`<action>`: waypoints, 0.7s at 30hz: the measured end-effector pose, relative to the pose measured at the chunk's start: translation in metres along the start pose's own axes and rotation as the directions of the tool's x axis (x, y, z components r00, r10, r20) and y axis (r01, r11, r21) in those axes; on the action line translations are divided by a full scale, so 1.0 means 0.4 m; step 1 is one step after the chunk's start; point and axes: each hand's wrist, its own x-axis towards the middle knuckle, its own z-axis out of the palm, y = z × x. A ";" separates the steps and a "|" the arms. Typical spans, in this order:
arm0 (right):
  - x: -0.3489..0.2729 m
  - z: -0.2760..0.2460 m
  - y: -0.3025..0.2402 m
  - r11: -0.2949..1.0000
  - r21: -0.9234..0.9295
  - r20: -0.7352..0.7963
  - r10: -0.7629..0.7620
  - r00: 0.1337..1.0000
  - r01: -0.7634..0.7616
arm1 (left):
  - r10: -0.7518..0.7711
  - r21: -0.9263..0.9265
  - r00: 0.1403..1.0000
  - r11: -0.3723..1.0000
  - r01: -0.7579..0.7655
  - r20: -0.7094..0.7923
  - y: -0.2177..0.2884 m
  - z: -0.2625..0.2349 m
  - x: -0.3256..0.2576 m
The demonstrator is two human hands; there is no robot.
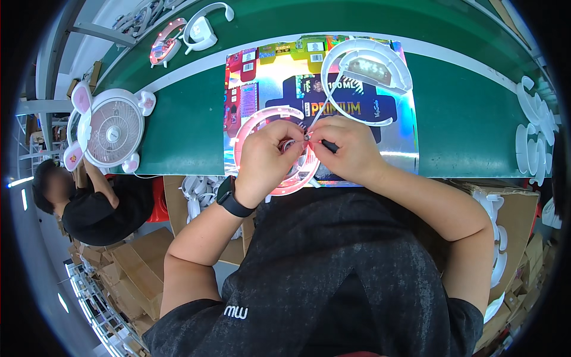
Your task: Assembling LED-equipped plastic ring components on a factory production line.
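My left hand (pixel 270 153) and my right hand (pixel 350 149) meet fingertip to fingertip over the work mat. Both are closed in a pinch around a small dark piece (pixel 307 137), too small to name. A black, rod-shaped object (pixel 329 146) pokes out of my right hand's grip. Under my hands lies a pinkish lit ring-shaped plastic shell (pixel 245 132), partly hidden by my left hand. Behind my right hand is a white ring-shaped lamp (pixel 402 70) with a lit digit display; a thin white strip or cable (pixel 325 107) runs from it toward my fingertips.
A shiny printed sheet (pixel 398 143) covers part of the green table (pixel 458 119). Two more ring units (pixel 201 34) lie at the far left, and white curved shells (pixel 529 149) at the right edge. A white fan (pixel 113 134) stands left, beside another person (pixel 98 208). Cardboard boxes (pixel 140 262) fill the floor.
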 end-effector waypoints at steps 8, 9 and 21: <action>-0.015 -0.013 -0.001 0.991 -0.069 0.028 -0.112 0.993 0.114 | -0.054 0.002 0.993 0.999 0.054 0.109 -0.011 0.008 0.024; -0.019 -0.014 -0.001 0.991 -0.068 0.030 -0.113 0.993 0.115 | -0.055 0.002 0.993 0.998 0.055 0.107 -0.009 0.007 0.024; -0.021 -0.038 -0.010 0.905 -0.305 0.191 -0.246 0.950 0.296 | -0.200 -0.151 0.963 0.962 0.228 0.178 0.000 0.003 0.024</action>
